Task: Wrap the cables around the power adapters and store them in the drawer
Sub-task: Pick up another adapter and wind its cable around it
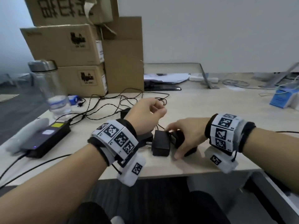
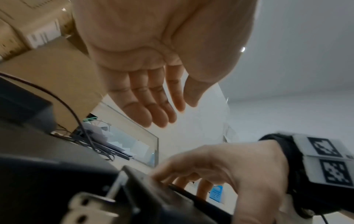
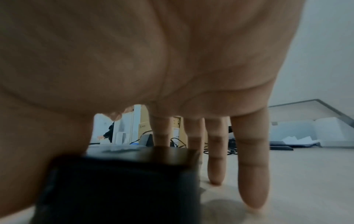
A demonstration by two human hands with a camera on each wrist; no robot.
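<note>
Left hand [image 1: 145, 115]: yours hovers above the worktop [image 1: 218, 107], fingers relaxed, holding nothing.
Right hand [image 1: 189, 135]: your thumb and fingers clamp one adapter.
Power adapters: two clearly seen, near centre, side by side: free adapter [image 1: 161, 145] left, gripped adapter [image 1: 177, 138] right.
Cables [image 1: 103, 98]: loose tangle, farther left.

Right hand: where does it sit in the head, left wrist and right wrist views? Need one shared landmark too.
Head: right hand right of centre, gripping a black power adapter.
Left wrist: lower right, below the left hand.
Right wrist: fills the upper frame, with the power adapter beneath it.
Shared landmark: the stacked cardboard boxes.
</note>
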